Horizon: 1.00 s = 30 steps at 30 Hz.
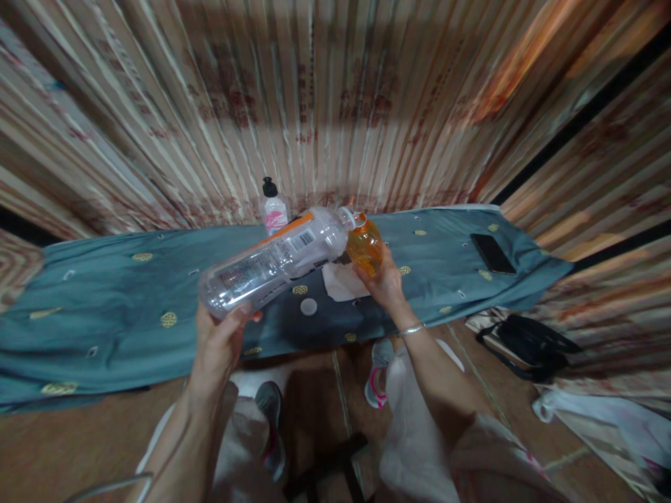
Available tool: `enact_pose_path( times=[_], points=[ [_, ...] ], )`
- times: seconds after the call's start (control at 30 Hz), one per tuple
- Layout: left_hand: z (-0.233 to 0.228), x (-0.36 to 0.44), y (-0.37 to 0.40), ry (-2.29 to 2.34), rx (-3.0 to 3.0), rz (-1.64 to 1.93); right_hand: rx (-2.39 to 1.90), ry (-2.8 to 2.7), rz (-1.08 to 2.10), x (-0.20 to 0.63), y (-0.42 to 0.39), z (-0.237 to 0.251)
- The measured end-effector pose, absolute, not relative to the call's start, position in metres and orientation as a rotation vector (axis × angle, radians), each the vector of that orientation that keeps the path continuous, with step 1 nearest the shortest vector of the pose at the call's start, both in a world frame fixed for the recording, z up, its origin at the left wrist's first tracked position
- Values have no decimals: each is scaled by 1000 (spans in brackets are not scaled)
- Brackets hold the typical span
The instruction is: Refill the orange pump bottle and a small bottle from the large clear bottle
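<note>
A large clear plastic bottle with an orange-edged label is tilted, its base low at the left and its neck up at the right. My left hand grips it near the base. In my right hand is a small rounded orange see-through container, held up against the bottle's mouth. Whether the two mouths touch, I cannot tell. Below them a white cloth or tissue lies on the table, with a round white cap near it.
A pump-top bottle with a black head stands behind on the teal tablecloth. On the right lies a black phone. A striped curtain hangs behind the table. A black bag sits on the floor at right.
</note>
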<state>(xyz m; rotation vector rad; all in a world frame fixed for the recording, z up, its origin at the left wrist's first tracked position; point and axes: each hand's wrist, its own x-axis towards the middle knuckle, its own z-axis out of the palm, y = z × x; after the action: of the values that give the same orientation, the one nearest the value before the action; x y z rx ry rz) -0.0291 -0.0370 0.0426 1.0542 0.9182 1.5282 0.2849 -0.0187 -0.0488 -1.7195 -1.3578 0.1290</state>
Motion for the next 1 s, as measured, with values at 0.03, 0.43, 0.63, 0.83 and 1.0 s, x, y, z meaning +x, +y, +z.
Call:
enact_pose_path(
  times=[0.03,0.43,0.63,0.83,1.0],
  points=[
    [43,-29,-37,919,1056,1528,-1714,-1360,124,285,-19,-49],
    [44,-29,-37,923,1030,1520,-1694,-1379,99,282,-19,-48],
    [42,-30,-36,938,1030,1524,-1694,-1358,97,281,-20,-46],
    [40,-31,-34,920,1032,1533,-1704,-1354,113,281,-20,-44],
    [39,-32,-35,930,1030,1529,-1696,-1376,126,281,-20,-43]
  ],
)
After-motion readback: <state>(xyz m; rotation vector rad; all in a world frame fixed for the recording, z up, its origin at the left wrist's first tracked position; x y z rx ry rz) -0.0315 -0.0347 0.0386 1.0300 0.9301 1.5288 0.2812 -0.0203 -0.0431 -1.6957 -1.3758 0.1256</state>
